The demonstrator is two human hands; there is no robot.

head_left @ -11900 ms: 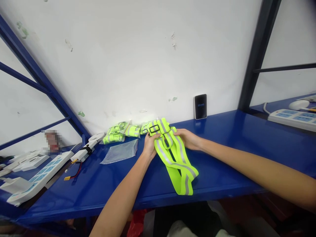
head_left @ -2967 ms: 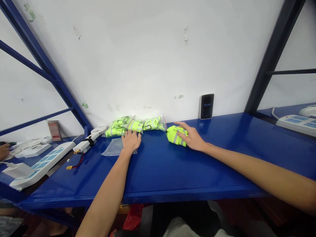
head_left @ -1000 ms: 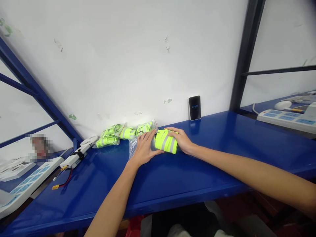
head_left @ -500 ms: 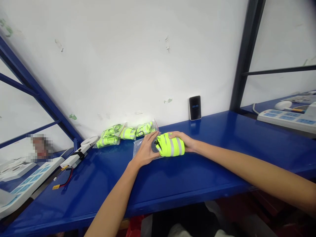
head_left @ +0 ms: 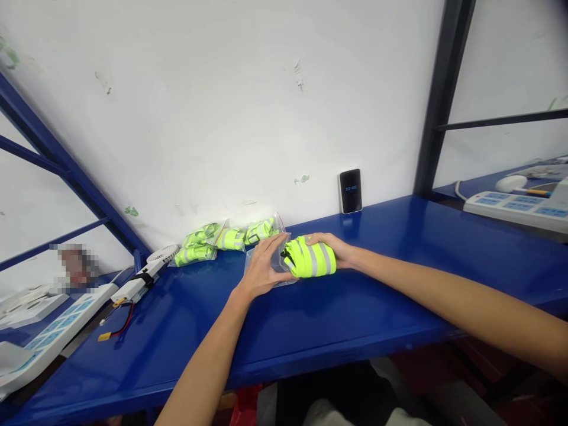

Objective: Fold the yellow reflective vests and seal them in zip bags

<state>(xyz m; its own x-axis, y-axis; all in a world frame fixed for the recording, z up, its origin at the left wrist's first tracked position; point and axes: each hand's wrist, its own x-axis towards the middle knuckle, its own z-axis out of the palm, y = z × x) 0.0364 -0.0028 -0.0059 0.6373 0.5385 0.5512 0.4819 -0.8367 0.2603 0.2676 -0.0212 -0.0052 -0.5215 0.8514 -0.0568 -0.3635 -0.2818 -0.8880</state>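
Observation:
A rolled-up reflective vest (head_left: 313,260), fluorescent yellow with silver-grey bands, is in the grip of my right hand (head_left: 339,249) from its right side. Its dark, folded end faces left. My left hand (head_left: 262,269) curves around the mouth of a clear plastic bag (head_left: 285,278), thumb below and fingers above. The vest's left end sits at the bag's opening, close to my left thumb. How far it reaches inside is hard to see, since my left hand covers most of the bag.
Several bagged yellow bundles (head_left: 231,239) lie along the wall on the blue table (head_left: 355,313). A phone-like clock (head_left: 350,191) leans on the wall. At left are a small fan (head_left: 163,254), a battery with wires (head_left: 137,288) and a power strip (head_left: 57,328). Another power strip (head_left: 517,204) is at right.
The vest and both hands have shifted slightly to the right and up in view. My hands keep the same hold on the vest and the bag.

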